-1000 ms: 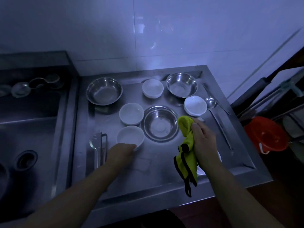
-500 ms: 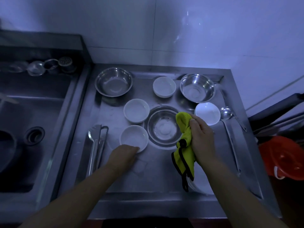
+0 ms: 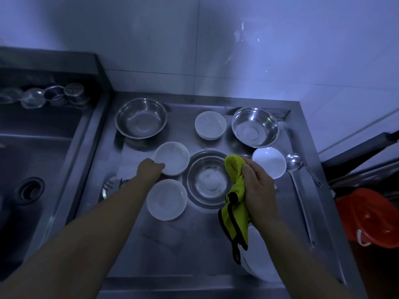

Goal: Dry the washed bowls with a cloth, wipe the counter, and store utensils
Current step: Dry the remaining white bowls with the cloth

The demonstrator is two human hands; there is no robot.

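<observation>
My left hand (image 3: 151,169) grips the left rim of a white bowl (image 3: 172,157) in the middle of the steel counter (image 3: 172,251). Just in front of it stands another white bowl (image 3: 166,199). My right hand (image 3: 258,188) holds a yellow-green cloth (image 3: 236,203) with black trim, hanging above the counter beside a steel bowl (image 3: 207,180). More white bowls stand at the back (image 3: 210,125) and right (image 3: 269,161). Steel bowls sit at the back left (image 3: 140,118) and back right (image 3: 255,126). A white plate (image 3: 258,264) shows partly under my right forearm.
A ladle (image 3: 294,162) lies along the counter's right side. Tongs (image 3: 111,185) lie left of my left arm, partly hidden. A sink (image 3: 32,169) with a drain is at left, strainers (image 3: 54,96) on its ledge. An orange bucket (image 3: 367,216) stands at right on the floor.
My left hand has left the nearest white bowl and moved forward to take the rim of the white bowl behind it. The right hand with the cloth has barely moved.
</observation>
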